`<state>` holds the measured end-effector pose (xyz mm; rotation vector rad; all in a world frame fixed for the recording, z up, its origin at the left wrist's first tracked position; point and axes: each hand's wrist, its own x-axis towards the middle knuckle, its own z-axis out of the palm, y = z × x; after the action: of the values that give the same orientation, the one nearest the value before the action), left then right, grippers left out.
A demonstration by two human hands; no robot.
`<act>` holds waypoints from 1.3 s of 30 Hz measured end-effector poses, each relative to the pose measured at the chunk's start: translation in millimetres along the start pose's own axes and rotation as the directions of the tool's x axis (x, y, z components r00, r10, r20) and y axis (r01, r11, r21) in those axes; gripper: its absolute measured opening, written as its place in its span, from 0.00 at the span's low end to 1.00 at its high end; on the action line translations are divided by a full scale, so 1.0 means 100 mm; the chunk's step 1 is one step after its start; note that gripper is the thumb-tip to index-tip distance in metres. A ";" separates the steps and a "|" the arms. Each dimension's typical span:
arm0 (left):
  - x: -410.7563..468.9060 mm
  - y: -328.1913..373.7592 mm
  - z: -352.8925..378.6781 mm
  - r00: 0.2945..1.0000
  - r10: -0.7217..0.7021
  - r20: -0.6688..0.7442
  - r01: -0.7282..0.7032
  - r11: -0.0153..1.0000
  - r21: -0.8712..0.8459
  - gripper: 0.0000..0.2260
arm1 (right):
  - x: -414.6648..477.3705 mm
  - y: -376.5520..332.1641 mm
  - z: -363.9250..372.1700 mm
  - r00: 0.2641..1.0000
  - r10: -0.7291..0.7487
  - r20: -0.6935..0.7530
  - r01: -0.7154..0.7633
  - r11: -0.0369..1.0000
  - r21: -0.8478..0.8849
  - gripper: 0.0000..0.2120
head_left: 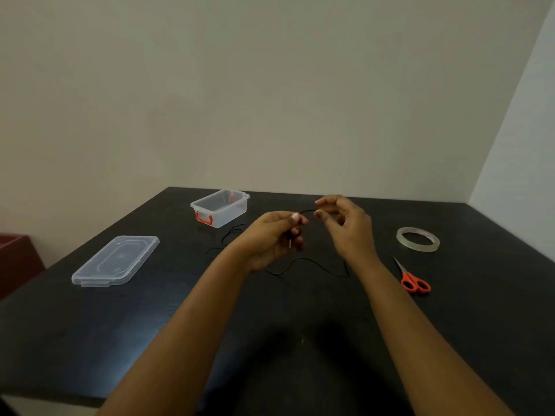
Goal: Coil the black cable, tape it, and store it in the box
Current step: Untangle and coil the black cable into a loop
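Note:
A thin black cable [312, 262] lies in loose curves on the black table, hard to see against it. Both hands hold it above the table's middle. My left hand [276, 238] is closed around one part, with a small metal plug tip showing below the fingers. My right hand [345, 226] pinches the cable between thumb and forefinger just to the right; a short arc of cable spans the two hands. The clear plastic box [220, 208] with red latches stands open at the back left. A roll of clear tape [418, 239] lies flat at the right.
The box's clear lid [115, 261] lies flat at the left. Orange-handled scissors [413, 279] lie right of my right forearm, below the tape. A dark red object [15, 259] stands beyond the table's left edge. Walls close the back and right.

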<state>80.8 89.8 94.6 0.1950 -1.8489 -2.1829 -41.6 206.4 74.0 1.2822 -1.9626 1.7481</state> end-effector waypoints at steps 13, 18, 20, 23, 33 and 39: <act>0.16 0.03 0.00 0.778 0.455 -0.433 -0.370 0.889 0.269 0.12 | -0.28 -0.10 0.19 0.878 0.032 0.478 0.070 0.978 -0.195 0.08; 0.01 -0.18 -0.05 0.969 0.232 -0.084 -0.059 0.551 0.833 0.11 | -0.02 -0.22 -0.07 0.874 -0.023 0.485 0.183 0.941 -0.285 0.03; -0.07 -0.20 -0.02 0.984 0.160 -0.072 -0.056 0.678 0.733 0.11 | 0.06 -0.24 -0.12 0.871 -0.023 0.492 0.181 0.943 -0.278 0.02; -0.17 -0.14 -0.05 0.999 0.045 0.010 -0.045 0.906 0.421 0.13 | 0.11 -0.23 -0.14 0.886 -0.047 0.461 0.136 0.977 -0.162 0.03; -0.20 0.07 0.10 0.970 0.237 0.050 -0.212 0.929 -0.303 0.16 | 0.03 -0.03 0.15 0.966 0.062 0.252 -0.119 0.969 0.216 0.11; 0.04 0.28 -0.03 0.870 0.367 -0.328 -0.460 0.844 -0.277 0.14 | -0.27 0.12 0.26 0.872 0.141 0.468 -0.100 0.989 -0.113 0.16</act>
<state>81.2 81.7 121.8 0.0027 -1.1980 -2.0096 -24.6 194.2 40.4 1.7209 -2.3931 1.4750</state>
